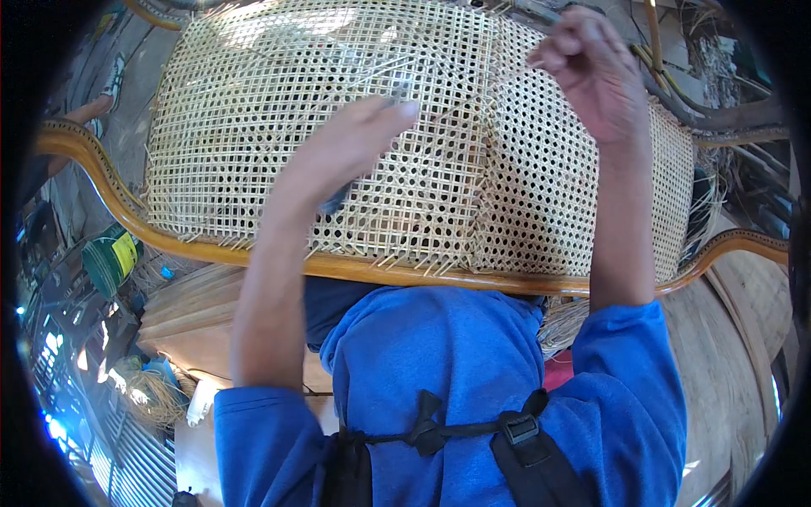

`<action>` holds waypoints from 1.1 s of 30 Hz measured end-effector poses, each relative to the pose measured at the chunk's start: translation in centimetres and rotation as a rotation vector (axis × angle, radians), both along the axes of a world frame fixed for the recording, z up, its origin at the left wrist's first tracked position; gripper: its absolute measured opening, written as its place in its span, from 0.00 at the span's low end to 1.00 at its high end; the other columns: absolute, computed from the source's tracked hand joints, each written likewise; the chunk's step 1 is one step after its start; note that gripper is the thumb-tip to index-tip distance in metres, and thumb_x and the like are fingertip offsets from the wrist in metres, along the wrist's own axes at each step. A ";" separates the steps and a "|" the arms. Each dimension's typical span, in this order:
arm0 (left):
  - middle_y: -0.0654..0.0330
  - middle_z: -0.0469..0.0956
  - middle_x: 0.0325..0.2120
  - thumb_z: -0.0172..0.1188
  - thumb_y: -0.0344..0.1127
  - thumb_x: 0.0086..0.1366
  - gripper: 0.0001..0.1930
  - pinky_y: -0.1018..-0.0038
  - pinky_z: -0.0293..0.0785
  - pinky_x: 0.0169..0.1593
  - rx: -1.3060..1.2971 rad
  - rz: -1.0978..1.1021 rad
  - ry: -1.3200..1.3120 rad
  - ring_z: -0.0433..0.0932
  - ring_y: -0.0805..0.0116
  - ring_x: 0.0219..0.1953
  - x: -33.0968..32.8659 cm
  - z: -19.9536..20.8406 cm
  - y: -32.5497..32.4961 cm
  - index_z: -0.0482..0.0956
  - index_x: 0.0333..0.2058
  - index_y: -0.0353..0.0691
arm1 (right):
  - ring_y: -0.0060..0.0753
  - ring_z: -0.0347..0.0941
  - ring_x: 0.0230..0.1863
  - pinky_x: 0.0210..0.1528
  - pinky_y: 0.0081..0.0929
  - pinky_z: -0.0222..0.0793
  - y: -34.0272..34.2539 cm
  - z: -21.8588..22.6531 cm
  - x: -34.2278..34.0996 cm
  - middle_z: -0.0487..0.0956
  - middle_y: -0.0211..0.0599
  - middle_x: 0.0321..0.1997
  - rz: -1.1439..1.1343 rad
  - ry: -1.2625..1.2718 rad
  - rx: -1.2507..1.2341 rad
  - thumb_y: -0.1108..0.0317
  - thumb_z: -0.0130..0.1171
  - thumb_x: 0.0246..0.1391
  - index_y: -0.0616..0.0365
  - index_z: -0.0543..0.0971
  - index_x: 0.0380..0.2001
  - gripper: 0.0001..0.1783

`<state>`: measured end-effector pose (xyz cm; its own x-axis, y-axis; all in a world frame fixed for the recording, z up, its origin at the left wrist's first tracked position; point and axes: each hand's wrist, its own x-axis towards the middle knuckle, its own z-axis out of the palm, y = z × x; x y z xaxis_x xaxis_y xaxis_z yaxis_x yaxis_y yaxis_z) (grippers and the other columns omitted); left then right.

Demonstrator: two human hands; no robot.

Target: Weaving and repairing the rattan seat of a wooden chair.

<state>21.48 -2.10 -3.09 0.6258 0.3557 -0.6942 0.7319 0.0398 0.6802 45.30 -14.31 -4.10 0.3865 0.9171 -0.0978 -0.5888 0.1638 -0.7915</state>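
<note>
A woven cane panel with an open hole pattern lies across a curved, varnished wooden frame in front of me. Over its middle, my left hand is closed round a tool with a dark handle. A greyish, blurred tip pokes out past the fingers, so I cannot tell the tool's exact kind. My right hand is raised above the panel's far right part, fingers curled and pinched together. Whatever the pinch may hold is too fine to make out. Loose cane ends stick out along the near rail.
A green container with a yellow label stands at the left. Wooden boards lie below the frame, and a bundle of cane strands sits at lower left. Another person's leg shows at the far left. Curved poles lie at the right.
</note>
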 end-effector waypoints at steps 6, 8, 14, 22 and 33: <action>0.63 0.70 0.15 0.47 0.34 0.61 0.13 0.75 0.67 0.25 0.231 -0.426 -0.179 0.67 0.74 0.17 5.4 -6.5 -2.0 0.72 0.21 0.35 | 0.20 0.74 0.27 0.33 0.19 0.72 0.3 5.1 -2.6 0.77 0.26 0.27 0.091 -0.520 -0.228 0.59 0.56 0.56 0.58 0.79 0.34 0.13; 0.63 0.70 0.15 0.48 0.34 0.60 0.12 0.75 0.67 0.24 0.085 -0.216 -0.098 0.68 0.74 0.17 3.2 -4.9 -0.9 0.73 0.22 0.34 | 0.35 0.75 0.26 0.31 0.32 0.70 1.3 1.4 -6.1 0.78 0.39 0.25 0.201 -1.165 -0.201 0.61 0.51 0.57 0.59 0.78 0.33 0.13; 0.54 0.75 0.18 0.49 0.36 0.58 0.13 0.67 0.71 0.27 0.231 -0.305 0.206 0.74 0.64 0.19 0.6 -0.9 0.5 0.77 0.25 0.31 | 0.42 0.77 0.31 0.39 0.37 0.71 -0.3 -2.4 -6.7 0.78 0.47 0.27 0.611 -1.186 -0.775 0.60 0.51 0.56 0.58 0.79 0.37 0.14; 0.48 0.80 0.30 0.51 0.33 0.57 0.11 0.61 0.76 0.39 0.732 -0.780 0.427 0.81 0.54 0.34 4.0 1.6 -1.0 0.81 0.32 0.34 | 0.25 0.65 0.18 0.24 0.29 0.64 -0.6 -4.2 -7.6 0.70 0.35 0.15 0.573 -1.129 -0.853 0.59 0.53 0.55 0.57 0.78 0.31 0.12; 0.49 0.80 0.31 0.51 0.34 0.59 0.11 0.59 0.76 0.40 0.716 -0.857 0.196 0.81 0.53 0.35 3.4 -1.1 0.1 0.80 0.34 0.35 | 0.32 0.74 0.22 0.31 0.34 0.71 -0.6 -4.5 -9.9 0.75 0.38 0.18 0.482 -1.451 -0.806 0.61 0.47 0.60 0.56 0.77 0.27 0.14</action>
<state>24.88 -2.03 -4.23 0.7572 0.2171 -0.6161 0.4274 -0.8779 0.2159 35.41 -14.91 -8.55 0.2953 0.8667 -0.4020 0.7484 -0.4714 -0.4666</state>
